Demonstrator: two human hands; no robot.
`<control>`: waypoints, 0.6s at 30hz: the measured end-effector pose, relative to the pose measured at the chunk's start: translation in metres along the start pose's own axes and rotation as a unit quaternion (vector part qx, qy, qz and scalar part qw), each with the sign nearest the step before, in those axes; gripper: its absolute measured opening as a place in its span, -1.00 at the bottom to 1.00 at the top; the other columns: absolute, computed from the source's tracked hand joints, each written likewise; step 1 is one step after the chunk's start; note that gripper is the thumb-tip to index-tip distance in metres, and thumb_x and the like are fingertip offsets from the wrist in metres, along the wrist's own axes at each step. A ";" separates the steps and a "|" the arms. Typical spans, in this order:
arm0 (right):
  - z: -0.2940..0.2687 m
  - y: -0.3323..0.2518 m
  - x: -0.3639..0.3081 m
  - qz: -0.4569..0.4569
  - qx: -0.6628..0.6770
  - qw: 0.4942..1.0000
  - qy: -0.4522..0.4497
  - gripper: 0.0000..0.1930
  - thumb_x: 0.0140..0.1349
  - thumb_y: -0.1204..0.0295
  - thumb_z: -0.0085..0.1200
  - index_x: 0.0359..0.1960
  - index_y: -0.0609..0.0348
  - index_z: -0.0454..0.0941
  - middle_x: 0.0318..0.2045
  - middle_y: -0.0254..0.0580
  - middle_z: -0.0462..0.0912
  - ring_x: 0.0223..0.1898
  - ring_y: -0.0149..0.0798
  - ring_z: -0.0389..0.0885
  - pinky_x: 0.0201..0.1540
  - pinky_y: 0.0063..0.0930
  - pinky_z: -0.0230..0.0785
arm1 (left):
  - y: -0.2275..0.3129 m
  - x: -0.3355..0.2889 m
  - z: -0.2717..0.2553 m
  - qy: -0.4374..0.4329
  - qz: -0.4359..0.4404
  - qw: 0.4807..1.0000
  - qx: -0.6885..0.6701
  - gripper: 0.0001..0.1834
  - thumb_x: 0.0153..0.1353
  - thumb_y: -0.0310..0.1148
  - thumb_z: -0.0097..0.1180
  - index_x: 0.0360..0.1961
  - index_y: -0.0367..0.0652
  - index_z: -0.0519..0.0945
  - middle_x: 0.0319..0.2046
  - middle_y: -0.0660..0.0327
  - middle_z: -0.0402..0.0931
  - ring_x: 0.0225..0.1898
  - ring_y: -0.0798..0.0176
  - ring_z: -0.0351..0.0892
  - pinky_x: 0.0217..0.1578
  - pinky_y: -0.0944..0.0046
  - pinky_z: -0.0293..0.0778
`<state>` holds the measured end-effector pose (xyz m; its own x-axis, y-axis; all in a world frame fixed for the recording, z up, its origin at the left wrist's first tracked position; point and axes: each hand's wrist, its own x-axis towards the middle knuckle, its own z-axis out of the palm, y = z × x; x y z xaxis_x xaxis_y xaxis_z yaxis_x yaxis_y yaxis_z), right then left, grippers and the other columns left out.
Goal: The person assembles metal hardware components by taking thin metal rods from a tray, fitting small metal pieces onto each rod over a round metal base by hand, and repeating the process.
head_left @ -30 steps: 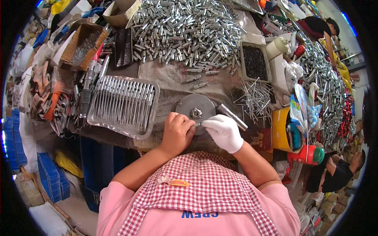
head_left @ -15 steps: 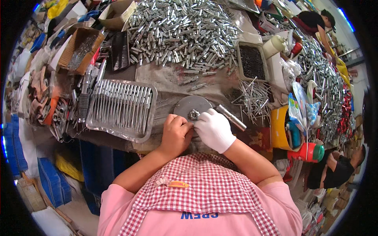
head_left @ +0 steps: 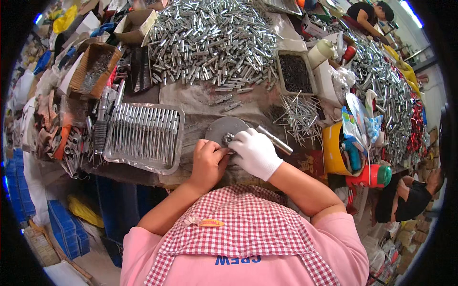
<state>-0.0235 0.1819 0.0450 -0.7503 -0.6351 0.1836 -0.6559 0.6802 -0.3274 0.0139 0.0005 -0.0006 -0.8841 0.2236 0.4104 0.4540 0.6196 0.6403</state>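
In front of me on the work table is a round grey disc (head_left: 219, 127) with a small shiny metal fitting (head_left: 228, 138) at its middle. My bare left hand (head_left: 209, 161) is closed at the disc's near edge, thumb and fingertips pinched together. Wearing a white glove, my right hand (head_left: 255, 151) is curled closed beside the fitting, its fingertips meeting those of the left. Whatever lies between the fingers is too small and covered to make out. A metal tube (head_left: 276, 141) lies just right of the disc, near the glove.
Left of my hands, a metal tray (head_left: 177, 143) holds a row of thin rods with tubular ends. Far back rises a pile of short metal tubes (head_left: 210, 43). To the right are loose thin rods (head_left: 299, 117), a bin of dark pieces (head_left: 312, 78) and a yellow container (head_left: 331, 150).
The view has shifted slightly. My gloved hand has turned a little and its fingers sit closer over the fitting; my left hand keeps its pinch by the disc.
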 end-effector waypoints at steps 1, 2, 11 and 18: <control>-0.002 -0.001 -0.002 0.005 0.027 0.997 0.067 -0.86 -0.09 0.36 0.25 -0.47 0.07 0.63 -0.37 -0.25 0.56 -0.27 -0.09 0.53 -0.25 -0.22 0.43 | 0.000 0.000 0.000 0.003 -0.003 1.000 0.003 -0.82 -0.03 -0.51 0.33 -0.33 -0.22 0.70 -0.39 0.16 0.49 -0.25 0.03 0.43 -0.22 0.10 0.41; -0.002 0.000 -0.005 0.001 0.028 0.997 0.066 -0.86 -0.09 0.36 0.25 -0.47 0.07 0.63 -0.37 -0.25 0.56 -0.27 -0.09 0.53 -0.25 -0.22 0.43 | -0.001 0.001 0.000 0.001 -0.001 1.000 -0.005 -0.83 -0.02 -0.50 0.34 -0.33 -0.21 0.70 -0.39 0.16 0.50 -0.24 0.02 0.43 -0.22 0.09 0.41; 0.001 0.002 -0.020 -0.029 0.032 0.996 0.080 -0.79 -0.08 0.36 0.30 -0.36 0.07 0.66 -0.32 -0.29 0.57 -0.24 -0.11 0.51 -0.20 -0.20 0.41 | 0.000 0.000 -0.003 0.003 0.012 1.000 -0.004 -0.85 0.02 -0.47 0.32 -0.35 -0.22 0.67 -0.38 0.13 0.53 -0.24 0.00 0.44 -0.19 0.11 0.40; 0.005 0.003 -0.037 0.022 0.061 0.993 0.095 -0.79 -0.03 0.47 0.28 -0.30 0.10 0.69 -0.44 -0.26 0.62 -0.35 -0.10 0.56 -0.30 -0.27 0.44 | 0.020 0.008 -0.025 -0.038 -0.043 0.987 -0.150 -0.90 0.20 -0.51 0.21 -0.27 -0.23 0.58 -0.33 0.13 0.61 -0.27 0.11 0.62 -0.23 0.21 0.51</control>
<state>0.0025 0.2053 0.0328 -0.7873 -0.5177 0.3350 -0.6164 0.6480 -0.4473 0.0191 -0.0040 0.0312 -0.9212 0.2427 0.3042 0.3798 0.3909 0.8384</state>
